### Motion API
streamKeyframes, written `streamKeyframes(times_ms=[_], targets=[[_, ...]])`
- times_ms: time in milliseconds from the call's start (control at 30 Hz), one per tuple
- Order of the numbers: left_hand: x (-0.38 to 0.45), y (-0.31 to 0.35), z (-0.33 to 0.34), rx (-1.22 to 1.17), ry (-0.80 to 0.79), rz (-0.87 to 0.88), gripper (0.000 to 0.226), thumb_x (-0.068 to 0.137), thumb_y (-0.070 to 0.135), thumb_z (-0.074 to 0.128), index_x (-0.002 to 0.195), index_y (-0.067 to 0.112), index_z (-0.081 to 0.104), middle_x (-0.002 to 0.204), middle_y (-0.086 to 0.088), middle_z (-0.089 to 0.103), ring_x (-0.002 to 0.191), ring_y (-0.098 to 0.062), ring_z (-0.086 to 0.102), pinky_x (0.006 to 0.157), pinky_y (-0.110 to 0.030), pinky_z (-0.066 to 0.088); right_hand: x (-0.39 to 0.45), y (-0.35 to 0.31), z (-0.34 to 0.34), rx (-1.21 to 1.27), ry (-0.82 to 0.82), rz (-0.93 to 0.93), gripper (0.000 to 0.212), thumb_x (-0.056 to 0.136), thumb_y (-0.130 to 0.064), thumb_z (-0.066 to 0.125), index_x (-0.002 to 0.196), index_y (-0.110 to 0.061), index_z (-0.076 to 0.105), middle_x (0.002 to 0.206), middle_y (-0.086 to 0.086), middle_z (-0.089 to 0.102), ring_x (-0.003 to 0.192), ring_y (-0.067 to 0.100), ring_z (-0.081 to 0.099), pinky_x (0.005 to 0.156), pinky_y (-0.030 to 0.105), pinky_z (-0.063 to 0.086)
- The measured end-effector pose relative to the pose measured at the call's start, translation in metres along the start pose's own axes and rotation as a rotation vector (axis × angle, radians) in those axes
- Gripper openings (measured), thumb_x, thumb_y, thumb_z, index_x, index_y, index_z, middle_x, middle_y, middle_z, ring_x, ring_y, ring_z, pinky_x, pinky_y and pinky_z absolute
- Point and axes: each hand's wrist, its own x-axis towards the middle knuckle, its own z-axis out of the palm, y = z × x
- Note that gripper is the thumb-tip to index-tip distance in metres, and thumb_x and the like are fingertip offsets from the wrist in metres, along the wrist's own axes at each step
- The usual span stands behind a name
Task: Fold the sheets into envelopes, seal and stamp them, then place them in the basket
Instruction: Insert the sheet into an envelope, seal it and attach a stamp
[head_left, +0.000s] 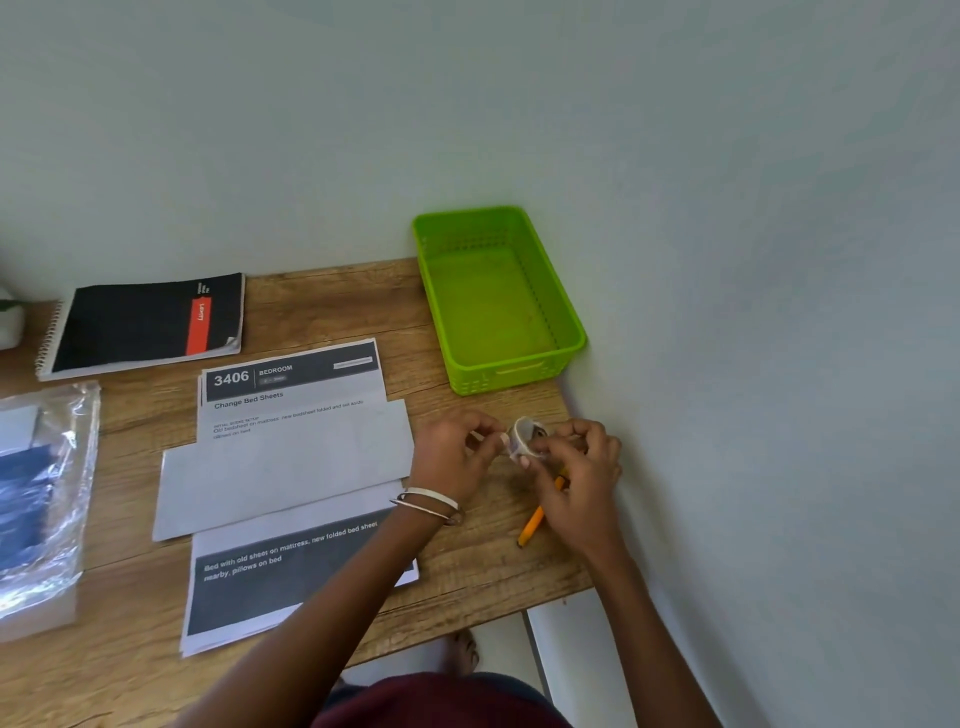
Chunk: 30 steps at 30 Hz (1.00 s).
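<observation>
A folded white sheet (283, 467) lies across a stack of printed sheets (291, 577) in the middle of the wooden table (337, 296). To its right, my right hand (576, 478) holds a small roll of clear tape (525, 435) just above the table. My left hand (452, 452) pinches the tape's loose end at the roll's left side. The green basket (571, 332) stands empty at the back right corner, against the wall.
A yellow pencil (532, 525) lies under my right hand. A black spiral notebook (145, 322) sits at the back left. A clear plastic packet with blue contents (36, 499) lies at the left edge. The wall runs close along the table's right side.
</observation>
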Motion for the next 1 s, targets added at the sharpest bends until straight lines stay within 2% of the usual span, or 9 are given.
streamKeyframes(times_ms=[200, 367, 567, 700, 900, 1000], targets=[[0.002, -0.007, -0.006, -0.065, 0.039, -0.146, 0.004, 0.082, 0.014, 0.068, 0.08, 0.013, 0.07, 0.069, 0.006, 0.064, 0.062, -0.006, 0.056, 0.057, -0.006, 0.038, 0.005, 0.004, 0.001, 0.095, -0.045, -0.025, 0.027, 0.079, -0.046, 0.06, 0.095, -0.028, 0.071, 0.109, -0.004, 0.046, 0.105, 0.013, 0.036, 0.086, 0.053, 0.044], [0.002, -0.015, -0.015, -0.185, 0.017, -0.286, 0.005, 0.083, 0.017, 0.067, 0.079, 0.015, 0.07, 0.068, 0.001, 0.066, 0.066, -0.013, 0.06, 0.062, -0.023, 0.046, 0.006, 0.008, -0.002, 0.1, -0.056, -0.023, 0.021, 0.077, -0.047, 0.06, 0.093, -0.037, 0.068, 0.109, -0.01, 0.045, 0.104, 0.009, 0.035, 0.088, 0.052, 0.043], [0.007, -0.025, -0.028, -0.307, 0.086, -0.39, 0.01, 0.083, 0.017, 0.066, 0.073, 0.02, 0.066, 0.066, 0.002, 0.063, 0.061, -0.013, 0.055, 0.065, -0.031, 0.047, 0.008, 0.013, -0.005, 0.061, -0.009, 0.033, 0.018, 0.078, -0.036, 0.066, 0.094, -0.027, 0.071, 0.109, -0.004, 0.049, 0.107, 0.018, 0.037, 0.086, 0.054, 0.044], [0.006, -0.03, -0.036, -0.364, 0.122, -0.433, 0.011, 0.081, 0.017, 0.068, 0.071, 0.022, 0.067, 0.072, -0.003, 0.065, 0.067, -0.017, 0.056, 0.072, -0.042, 0.051, 0.008, 0.006, 0.002, -0.079, -0.018, 0.057, 0.019, 0.079, -0.033, 0.067, 0.095, -0.024, 0.072, 0.112, 0.003, 0.049, 0.108, 0.024, 0.038, 0.086, 0.052, 0.041], [-0.002, -0.034, -0.052, -0.373, 0.163, -0.432, 0.008, 0.082, 0.019, 0.068, 0.074, 0.02, 0.067, 0.082, -0.009, 0.067, 0.071, -0.018, 0.057, 0.072, -0.041, 0.052, 0.002, -0.014, 0.02, -0.376, -0.067, 0.106, 0.016, 0.079, -0.025, 0.071, 0.095, -0.024, 0.071, 0.121, 0.009, 0.047, 0.115, 0.03, 0.035, 0.086, 0.046, 0.032], [-0.006, -0.04, -0.065, -0.355, 0.194, -0.413, 0.009, 0.083, 0.019, 0.067, 0.083, 0.01, 0.07, 0.089, -0.011, 0.069, 0.07, -0.014, 0.057, 0.07, -0.036, 0.05, -0.001, -0.029, 0.024, -0.377, -0.017, 0.132, 0.022, 0.079, -0.027, 0.071, 0.101, -0.025, 0.069, 0.123, 0.011, 0.046, 0.115, 0.03, 0.031, 0.086, 0.046, 0.031]])
